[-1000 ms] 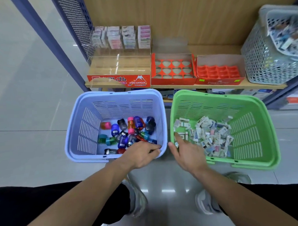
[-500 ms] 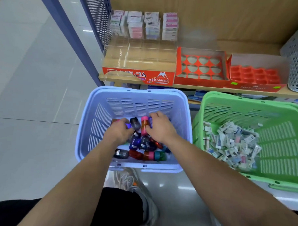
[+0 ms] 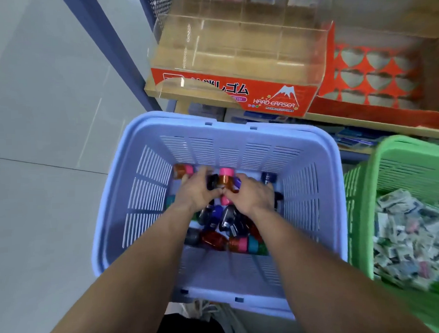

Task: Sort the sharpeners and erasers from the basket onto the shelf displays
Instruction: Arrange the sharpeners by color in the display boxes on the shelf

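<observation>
Both hands have drawn closer together at the far end of the blue basket [image 3: 224, 122] since half a second ago, and the view has dropped nearer, cutting off the top of the shelf [image 3: 376, 126]. Now the left hand [image 3: 198, 193] and right hand [image 3: 255, 196] sit with thumbs almost touching and fingers curled down into the heap of sharpeners [image 3: 225, 223], an orange sharpener with a pink cap [image 3: 224, 180] poking up between them. With the blur, I cannot tell whether either grip has really closed on a piece. By my reading the sorting has barely begun. The clear eraser display [image 3: 235, 93] and the red tray with heart-shaped holes [image 3: 374, 68] on the shelf show no stock in their visible slots, while the sharpeners lie in the blue basket and the erasers [image 3: 410, 237] are heaped in the green basket [image 3: 359, 211] just beside it. Nearly everything is left to move. Little blocks the lift to the shelf, though the baskets' high walls and the display's clear front lip call for care.
</observation>
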The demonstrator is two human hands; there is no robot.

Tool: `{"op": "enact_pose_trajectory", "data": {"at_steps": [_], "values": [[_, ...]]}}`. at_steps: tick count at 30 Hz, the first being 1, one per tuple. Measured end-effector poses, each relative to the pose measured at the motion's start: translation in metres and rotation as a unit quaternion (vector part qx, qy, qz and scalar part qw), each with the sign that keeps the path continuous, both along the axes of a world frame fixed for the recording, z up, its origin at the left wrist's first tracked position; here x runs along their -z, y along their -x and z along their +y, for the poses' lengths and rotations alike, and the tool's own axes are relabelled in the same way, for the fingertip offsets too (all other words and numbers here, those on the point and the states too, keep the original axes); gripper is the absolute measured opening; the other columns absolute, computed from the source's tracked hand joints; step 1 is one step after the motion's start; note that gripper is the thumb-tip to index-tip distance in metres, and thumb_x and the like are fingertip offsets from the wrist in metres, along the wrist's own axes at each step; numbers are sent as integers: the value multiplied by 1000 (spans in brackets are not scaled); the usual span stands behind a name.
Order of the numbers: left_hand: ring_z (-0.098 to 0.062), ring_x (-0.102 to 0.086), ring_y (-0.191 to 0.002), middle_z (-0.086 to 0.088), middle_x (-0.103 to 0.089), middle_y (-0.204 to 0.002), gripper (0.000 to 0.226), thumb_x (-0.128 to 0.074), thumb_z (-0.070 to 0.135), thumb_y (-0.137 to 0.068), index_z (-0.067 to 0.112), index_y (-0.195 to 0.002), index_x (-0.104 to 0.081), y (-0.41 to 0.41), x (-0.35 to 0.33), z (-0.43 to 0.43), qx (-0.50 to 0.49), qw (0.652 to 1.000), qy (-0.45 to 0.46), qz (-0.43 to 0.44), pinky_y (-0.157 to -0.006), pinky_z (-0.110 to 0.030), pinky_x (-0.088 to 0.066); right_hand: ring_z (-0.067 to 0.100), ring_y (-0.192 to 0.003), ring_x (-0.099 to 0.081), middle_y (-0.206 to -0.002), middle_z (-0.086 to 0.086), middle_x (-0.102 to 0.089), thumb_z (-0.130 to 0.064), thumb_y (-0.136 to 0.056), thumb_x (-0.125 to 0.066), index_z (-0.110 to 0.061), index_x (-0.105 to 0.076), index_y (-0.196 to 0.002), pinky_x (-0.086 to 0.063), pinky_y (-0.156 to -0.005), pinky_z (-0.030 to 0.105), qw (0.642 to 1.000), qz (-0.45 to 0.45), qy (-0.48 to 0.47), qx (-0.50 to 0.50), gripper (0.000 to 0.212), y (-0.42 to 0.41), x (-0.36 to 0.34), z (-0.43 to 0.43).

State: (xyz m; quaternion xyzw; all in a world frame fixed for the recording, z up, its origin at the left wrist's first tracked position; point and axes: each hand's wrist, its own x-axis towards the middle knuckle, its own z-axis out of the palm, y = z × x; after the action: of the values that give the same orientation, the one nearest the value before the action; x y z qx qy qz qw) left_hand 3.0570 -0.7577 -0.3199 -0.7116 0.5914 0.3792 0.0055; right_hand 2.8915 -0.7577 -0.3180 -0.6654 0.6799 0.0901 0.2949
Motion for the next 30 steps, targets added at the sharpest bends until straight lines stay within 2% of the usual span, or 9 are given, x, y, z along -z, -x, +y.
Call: {"op": "enact_pose_trajectory", "data": {"at_steps": [4, 9, 12, 15, 18, 21, 25, 27, 30], "values": [[-22, -46, -112, 6, -67, -118, 48, -74, 38, -89, 26, -130, -51, -2, 8, 2, -7, 999, -11, 43, -88, -30, -31, 26, -116, -63, -121, -1, -70, -51, -93, -57, -31, -54, -132, -43, -101, 39, 997, -77, -17, 0, 44, -2, -3, -3], [-23, -65, -101, 2, -71, -103, 55, -76, 22, -89, 26, -137, -49, -8, 10, 1, -43, 994, -23, 95, -93, -38, -50, 22, -116, -63, -124, -6, -68, -41, -85, -69, -32, -56, -131, -48, -100, 36, 981, -159, -72, 80, 48, -6, 0, 0], [-22, -62, -101, 0, -61, -112, 56, -76, 27, -88, 35, -137, -50, -5, 8, 0, -28, 997, 7, 77, -93, -35, -49, 16, -105, -65, -115, -9, -69, -35, -81, -77, -31, -62, -121, -52, -92, 34, 956, -230, -58, 171, 43, -3, 2, 2], [-23, -55, -106, -1, -48, -125, 44, -78, 31, -85, 37, -123, -56, -1, 7, 2, -26, 996, 20, 82, -99, -36, -45, 25, -110, -60, -122, 3, -64, -22, -86, -72, -20, -61, -129, -49, -92, 34, 973, -152, 26, 171, 44, 3, 0, 6], [-24, -54, -110, 3, -58, -120, 35, -79, 34, -84, 40, -103, -50, 5, 9, 2, -8, 996, 29, 83, -94, -38, -46, 27, -117, -52, -123, 3, -57, -27, -87, -70, -24, -63, -126, -47, -97, 37, 984, -88, 100, 116, 40, 7, -8, 17], [-20, -60, -98, 7, -65, -106, 34, -77, 37, -84, 44, -96, -46, 11, 7, 3, -8, 996, 27, 85, -88, -41, -52, 20, -103, -60, -102, -5, -61, -37, -81, -75, -33, -64, -112, -52, -85, 36, 987, -140, 20, 72, 33, 2, -11, 27], [-23, -62, -102, 1, -64, -112, 42, -73, 24, -89, 43, -118, -50, 11, 7, 1, -16, 994, 13, 110, -95, -44, -51, 21, -117, -51, -124, -2, -49, -42, -78, -79, -34, -57, -127, -49, -96, 38, 994, -104, -17, 20, 54, 4, -10, 28], [-26, -61, -102, -5, -52, -118, 57, -73, 19, -88, 47, -132, -50, 8, 4, -2, -11, 993, 5, 119, -101, -42, -49, 25, -120, -52, -129, 0, -49, -35, -80, -78, -27, -57, -125, -47, -96, 37, 996, -91, -18, 17, 51, 10, -8, 24], [-25, -58, -104, -3, -40, -118, 55, -76, 15, -84, 41, -129, -57, 3, -15, -6, -32, 992, -1, 125, -104, -33, -45, 26, -111, -58, -120, 2, -59, -39, -79, -75, -22, -58, -118, -49, -88, 35, 993, -109, -20, 47, 45, 16, -7, 17]]}}
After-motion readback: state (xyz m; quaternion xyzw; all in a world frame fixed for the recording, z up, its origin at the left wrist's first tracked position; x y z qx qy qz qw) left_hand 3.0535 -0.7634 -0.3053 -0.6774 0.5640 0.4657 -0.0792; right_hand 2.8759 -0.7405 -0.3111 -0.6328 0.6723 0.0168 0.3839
